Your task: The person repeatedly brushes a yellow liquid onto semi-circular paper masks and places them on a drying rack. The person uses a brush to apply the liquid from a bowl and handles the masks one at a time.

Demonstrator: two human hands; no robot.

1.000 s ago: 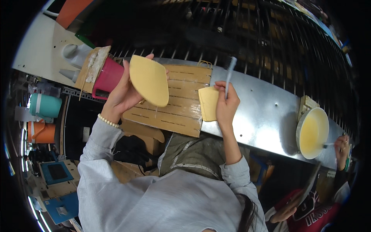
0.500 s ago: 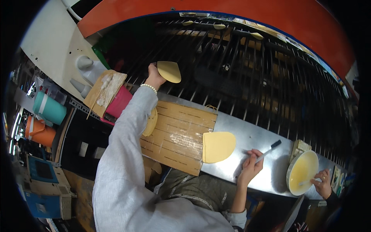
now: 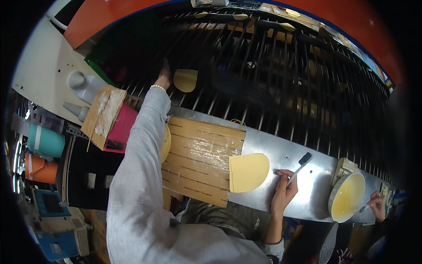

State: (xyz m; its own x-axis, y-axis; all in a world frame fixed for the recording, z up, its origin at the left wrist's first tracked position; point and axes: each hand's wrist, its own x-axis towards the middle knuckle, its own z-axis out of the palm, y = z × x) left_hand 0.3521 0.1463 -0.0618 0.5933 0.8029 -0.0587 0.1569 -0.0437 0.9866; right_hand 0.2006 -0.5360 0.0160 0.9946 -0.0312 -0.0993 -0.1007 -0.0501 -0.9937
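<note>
On the conveyor's dark rods lies a yellow rounded insole-like piece (image 3: 185, 80). My left hand (image 3: 164, 75), wearing a beaded bracelet, reaches over the rods just left of it, apart from the piece. Its fingers stretch forward, partly lost in shadow, with nothing visible in them. My right hand (image 3: 285, 192) grips the grey handle of a toothbrush (image 3: 303, 160) with dark bristles pointing up and away. A stack of similar yellow pieces (image 3: 249, 173) sits left of that hand, across the edge of a cardboard sheet (image 3: 200, 154) and the metal ledge (image 3: 281, 152).
More yellow pieces (image 3: 166, 143) show beside my left sleeve. A bowl of yellowish liquid (image 3: 347, 198) stands at right, near another person's hand (image 3: 376, 205). At left are a pink container (image 3: 121, 127) under a smeared board (image 3: 104, 110) and white bottles (image 3: 83, 86). Small pieces (image 3: 240, 17) lie far along the conveyor.
My left hand has let go of the yellow piece, which now rests on the rods. The other person's hand has drawn back from the bowl. My right hand still holds the toothbrush.
</note>
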